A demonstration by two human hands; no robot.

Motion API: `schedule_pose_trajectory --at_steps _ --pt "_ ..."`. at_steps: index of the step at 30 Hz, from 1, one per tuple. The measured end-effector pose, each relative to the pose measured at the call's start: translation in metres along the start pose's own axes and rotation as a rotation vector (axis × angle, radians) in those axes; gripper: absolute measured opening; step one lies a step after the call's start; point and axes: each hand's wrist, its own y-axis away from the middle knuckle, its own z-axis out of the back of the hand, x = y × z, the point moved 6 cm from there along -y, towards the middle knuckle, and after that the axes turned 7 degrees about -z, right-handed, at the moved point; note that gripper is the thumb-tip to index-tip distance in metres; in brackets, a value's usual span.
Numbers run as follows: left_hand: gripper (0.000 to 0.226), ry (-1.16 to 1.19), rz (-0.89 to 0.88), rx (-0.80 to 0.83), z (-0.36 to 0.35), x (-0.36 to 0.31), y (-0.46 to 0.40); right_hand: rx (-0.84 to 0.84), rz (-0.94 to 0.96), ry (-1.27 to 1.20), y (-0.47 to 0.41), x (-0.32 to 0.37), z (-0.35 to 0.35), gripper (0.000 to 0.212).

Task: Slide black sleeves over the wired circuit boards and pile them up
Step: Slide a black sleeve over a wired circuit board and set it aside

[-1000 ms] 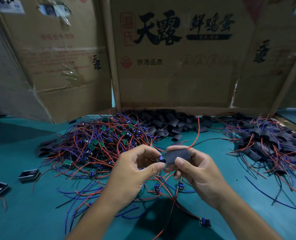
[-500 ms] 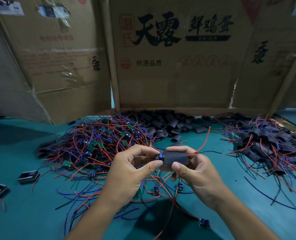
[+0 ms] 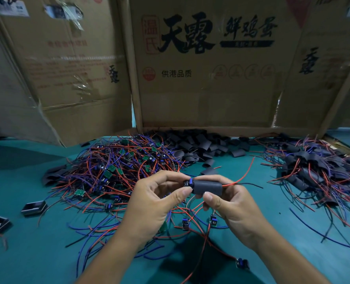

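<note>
The black sleeve (image 3: 208,187) is held above the table centre, axis horizontal. The left hand (image 3: 157,203) pinches the board end (image 3: 188,183) protruding from the sleeve's left opening, thumb below and index finger curled above. The right hand (image 3: 229,203) grips the sleeve body between thumb and curled fingers. A red wire (image 3: 242,177) and a dark wire (image 3: 250,183) exit the sleeve's right opening toward 2 to 3 o'clock.

Boundaries: cardboard walls (image 3: 207,95) stand upright along the far table edge at 12 o'clock, with a second panel (image 3: 67,78) at 10 o'clock. The teal table surface (image 3: 26,253) is smooth and matte; bare areas lie at 7 to 8 o'clock and at 4 o'clock, crossed only by loose wire ends.

Stock positions:
- Pile of unsleeved boards (image 3: 116,171), 10 to 11 o'clock: small green rectangular boards in a tangle of thin red, blue and purple wires. The pile reaches just beside the left hand.
- Pile of empty sleeves (image 3: 200,146), 12 o'clock: short flattened black tubes, matte, against the cardboard base.
- Pile of sleeved boards (image 3: 313,167), 2 o'clock: black tubes with wires protruding, well apart from the right hand.
- Two small dark rectangular trays (image 3: 33,208), 9 o'clock, apart from all piles.

Loose blue connectors (image 3: 185,223) lie on the table directly beneath the hands.
</note>
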Motion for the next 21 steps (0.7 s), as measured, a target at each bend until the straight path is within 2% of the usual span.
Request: schedule_pose_trajectory --at_steps 6,12,16,21 --pt "0.020 0.031 -0.006 -0.014 -0.0008 -0.0012 -0.0003 -0.034 0.031 -0.069 0.0003 -0.0024 0.0006 0.056" --pt "0.016 -0.094 -0.054 0.024 -0.0004 -0.0004 0.0003 -0.016 0.058 0.024 0.0031 0.0009 -0.0030 0.041" --pt "0.013 -0.076 -0.055 0.015 -0.0001 0.0012 0.0003 -0.021 0.062 0.059 0.0029 0.0031 -0.0005 0.038" --pt "0.014 -0.006 -0.015 0.036 -0.0022 0.0049 0.0006 -0.002 0.035 -0.011 0.0010 -0.0011 0.0005 0.047"
